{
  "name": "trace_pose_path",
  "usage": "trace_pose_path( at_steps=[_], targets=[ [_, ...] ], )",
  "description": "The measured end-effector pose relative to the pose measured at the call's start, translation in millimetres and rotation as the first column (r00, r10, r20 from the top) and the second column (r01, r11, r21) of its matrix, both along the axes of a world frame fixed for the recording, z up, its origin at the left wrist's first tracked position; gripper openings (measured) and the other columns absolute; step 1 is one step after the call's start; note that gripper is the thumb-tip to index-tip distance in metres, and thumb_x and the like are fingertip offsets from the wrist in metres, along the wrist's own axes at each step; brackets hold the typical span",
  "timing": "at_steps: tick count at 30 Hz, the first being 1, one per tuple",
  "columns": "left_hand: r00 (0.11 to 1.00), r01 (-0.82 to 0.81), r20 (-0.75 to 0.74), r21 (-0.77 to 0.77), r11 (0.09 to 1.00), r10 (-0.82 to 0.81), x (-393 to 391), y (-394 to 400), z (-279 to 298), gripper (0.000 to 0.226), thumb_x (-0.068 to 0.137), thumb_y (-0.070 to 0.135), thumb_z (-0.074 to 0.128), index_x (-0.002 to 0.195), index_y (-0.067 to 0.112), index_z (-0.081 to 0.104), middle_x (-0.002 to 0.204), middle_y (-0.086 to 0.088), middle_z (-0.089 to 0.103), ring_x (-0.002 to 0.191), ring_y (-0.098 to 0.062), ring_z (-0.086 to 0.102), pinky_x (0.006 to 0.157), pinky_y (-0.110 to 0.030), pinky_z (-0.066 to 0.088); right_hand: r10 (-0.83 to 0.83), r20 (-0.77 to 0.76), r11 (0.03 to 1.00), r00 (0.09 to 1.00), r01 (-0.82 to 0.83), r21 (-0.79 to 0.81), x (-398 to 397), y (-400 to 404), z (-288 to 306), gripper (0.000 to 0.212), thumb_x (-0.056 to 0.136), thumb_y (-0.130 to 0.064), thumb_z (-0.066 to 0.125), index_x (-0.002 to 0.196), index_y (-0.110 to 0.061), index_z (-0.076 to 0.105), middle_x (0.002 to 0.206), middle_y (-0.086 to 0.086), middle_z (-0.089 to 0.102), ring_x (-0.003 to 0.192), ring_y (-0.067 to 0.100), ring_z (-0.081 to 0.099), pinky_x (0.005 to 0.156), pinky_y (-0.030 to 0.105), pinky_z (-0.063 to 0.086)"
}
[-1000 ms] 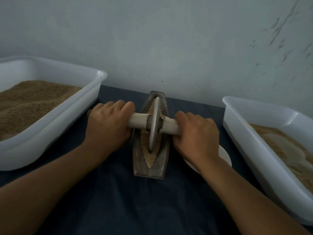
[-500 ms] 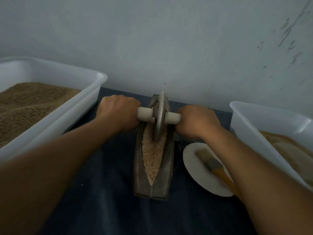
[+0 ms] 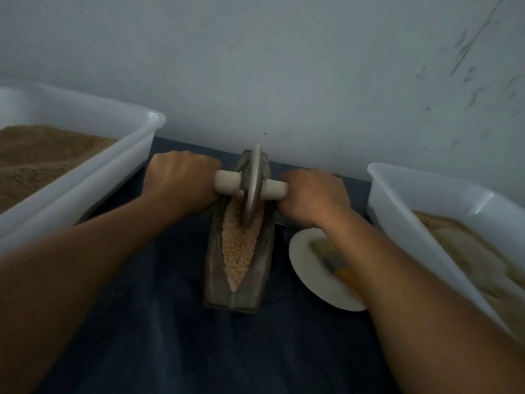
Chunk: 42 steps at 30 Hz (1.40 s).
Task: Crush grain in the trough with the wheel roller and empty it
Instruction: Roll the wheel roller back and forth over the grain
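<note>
A narrow boat-shaped metal trough lies lengthwise on the dark cloth in the middle. Pale tan grain fills its groove. The wheel roller, a thin metal disc on a pale wooden axle, stands in the far end of the trough. My left hand grips the axle's left end and my right hand grips its right end. Both fists hide the axle tips.
A white tub of brown grain stands at the left; another white tub with paler ground grain stands at the right. A white plate with a yellow-handled brush lies under my right forearm. A wall rises just behind the trough.
The roller has travelled from the middle of the trough to its far end, both hands moving with it. The near stretch of grain is now uncovered.
</note>
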<state>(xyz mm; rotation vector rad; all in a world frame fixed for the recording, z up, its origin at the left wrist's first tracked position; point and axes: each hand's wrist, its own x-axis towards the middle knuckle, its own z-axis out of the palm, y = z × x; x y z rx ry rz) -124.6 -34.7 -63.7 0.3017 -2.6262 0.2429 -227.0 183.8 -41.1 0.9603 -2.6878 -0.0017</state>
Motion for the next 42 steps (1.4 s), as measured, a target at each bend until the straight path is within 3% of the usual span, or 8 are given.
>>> trace_pose_path(
  at_steps=[5,9,18,22,26,30,36,42],
  targets=[
    [0.986,0.070,-0.152,-0.042,0.997,-0.075,21.8,10.5,-7.5,0.025,0.076,0.031,0.076,0.071,0.025,0.052,0.063,0.000,0.056,0.052,-0.023,0.052,0.050,-0.026,0.032,-0.022,-0.136,0.997,0.990,0.011,-0.080,23.4,10.9,-15.2,0.019,0.076,-0.049,0.060,0.086,-0.034,0.054,0.062,-0.012,0.040,0.060,0.020,0.047,0.049,0.027,0.016],
    [0.981,0.105,-0.156,-0.092,0.990,-0.118,38.4,20.7,-1.7,0.023,0.075,0.032,0.076,0.079,0.020,0.057,0.072,-0.004,0.062,0.061,-0.029,0.061,0.053,-0.030,0.034,-0.031,-0.292,0.984,0.956,-0.023,-0.179,47.5,22.6,-32.2,0.022,0.071,-0.040,0.063,0.081,-0.028,0.047,0.063,-0.006,0.055,0.060,0.027,0.060,0.051,0.029,0.020],
    [0.912,0.131,-0.383,-0.075,0.989,-0.149,67.5,25.3,-21.8,0.016,0.080,0.028,0.064,0.083,0.019,0.050,0.075,-0.002,0.052,0.066,-0.025,0.048,0.061,-0.038,0.034,0.052,-0.373,0.966,0.926,-0.142,-0.217,80.9,36.5,-34.1,0.020,0.083,-0.036,0.064,0.097,-0.024,0.057,0.080,-0.005,0.057,0.068,0.022,0.053,0.064,0.035,0.031],
    [0.899,0.130,-0.408,-0.093,0.987,-0.157,67.5,24.8,-26.1,0.015,0.081,0.026,0.064,0.084,0.019,0.051,0.074,-0.003,0.052,0.065,-0.024,0.047,0.060,-0.037,0.031,0.035,-0.401,0.960,0.915,-0.142,-0.240,75.0,32.4,-32.8,0.018,0.082,-0.033,0.067,0.092,-0.023,0.056,0.074,-0.005,0.054,0.062,0.019,0.044,0.064,0.033,0.023],
    [0.915,0.110,-0.379,-0.098,0.989,-0.139,53.5,20.6,-20.3,0.020,0.076,0.025,0.068,0.076,0.021,0.048,0.067,-0.001,0.052,0.058,-0.022,0.048,0.056,-0.033,0.026,0.005,-0.374,0.980,0.928,-0.079,-0.182,61.5,26.0,-31.7,0.022,0.078,-0.032,0.070,0.083,-0.025,0.049,0.066,-0.007,0.051,0.054,0.018,0.036,0.055,0.030,0.017],
    [0.952,0.140,-0.271,-0.039,0.989,-0.145,35.9,12.5,-17.4,0.025,0.076,0.024,0.073,0.073,0.022,0.048,0.068,-0.003,0.059,0.058,-0.025,0.057,0.053,-0.032,0.037,-0.039,-0.293,0.996,0.955,0.014,-0.088,43.6,17.1,-22.4,0.020,0.078,-0.040,0.067,0.084,-0.028,0.052,0.064,-0.010,0.046,0.056,0.020,0.038,0.049,0.027,0.011],
    [0.995,0.021,0.100,0.017,1.000,-0.022,7.0,4.7,11.7,0.023,0.080,0.049,0.067,0.087,0.035,0.051,0.076,0.006,0.052,0.068,-0.019,0.050,0.061,-0.034,0.043,-0.054,0.008,0.998,0.998,0.054,0.007,5.0,3.2,-5.1,0.020,0.074,-0.054,0.063,0.077,-0.036,0.058,0.075,-0.010,0.059,0.062,0.014,0.051,0.050,0.026,0.027],
    [0.979,0.029,0.201,-0.002,1.000,-0.028,-19.7,-2.2,27.3,0.020,0.079,0.045,0.065,0.093,0.033,0.057,0.072,0.005,0.047,0.068,-0.022,0.050,0.063,-0.035,0.040,-0.092,0.287,0.993,0.954,0.065,0.100,-27.8,-6.9,5.3,0.025,0.069,-0.051,0.070,0.083,-0.031,0.066,0.081,-0.006,0.065,0.068,0.013,0.060,0.056,0.029,0.044]
  ],
)
